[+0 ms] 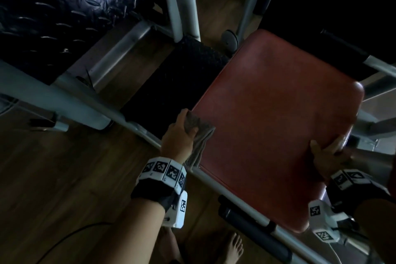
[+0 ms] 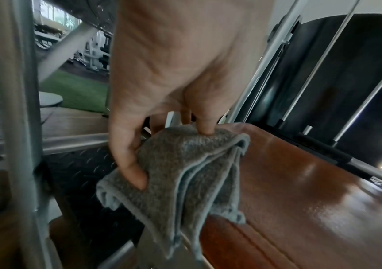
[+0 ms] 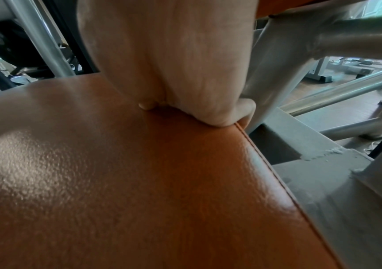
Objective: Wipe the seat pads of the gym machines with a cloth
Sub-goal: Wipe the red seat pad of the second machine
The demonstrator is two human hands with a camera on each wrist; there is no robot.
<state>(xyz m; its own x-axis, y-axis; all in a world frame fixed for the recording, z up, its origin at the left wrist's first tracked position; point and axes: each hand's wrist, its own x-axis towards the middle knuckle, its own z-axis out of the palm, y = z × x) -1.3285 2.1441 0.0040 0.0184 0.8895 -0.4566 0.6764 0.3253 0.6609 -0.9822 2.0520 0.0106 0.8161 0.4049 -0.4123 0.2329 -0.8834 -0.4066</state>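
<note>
Your left hand [image 1: 179, 135] pinches a folded grey cloth [image 1: 198, 135], thumb on one face and fingers curled over the top fold, with several loose layers hanging below the grip. It sits at the near-left edge of the red seat pad [image 1: 274, 118], the cloth draped over that edge rather than lying flat on top. Your right hand [image 1: 329, 153] grips the pad's opposite edge, thumb on the top surface and fingers wrapped over the side, bracing the seat.

To wipe well from here, I'd flatten the cloth first: bring the folded wad under your palm so a broad face meets the vinyl, not just a dangling corner. Then draw it across the pad toward your bracing hand in straight, overlapping passes, pressing evenly. The wrist views show a glossy, pebbled surface with a stitched seam along the side; run the cloth along that seam and over the rounded edges, where grime probably collects.

Mind the grey machine frame [image 1: 70, 100] just beside the left edge, since the hanging layers could snag on it. Shift your right hand when the cloth reaches it, so that patch isn't skipped.
</note>
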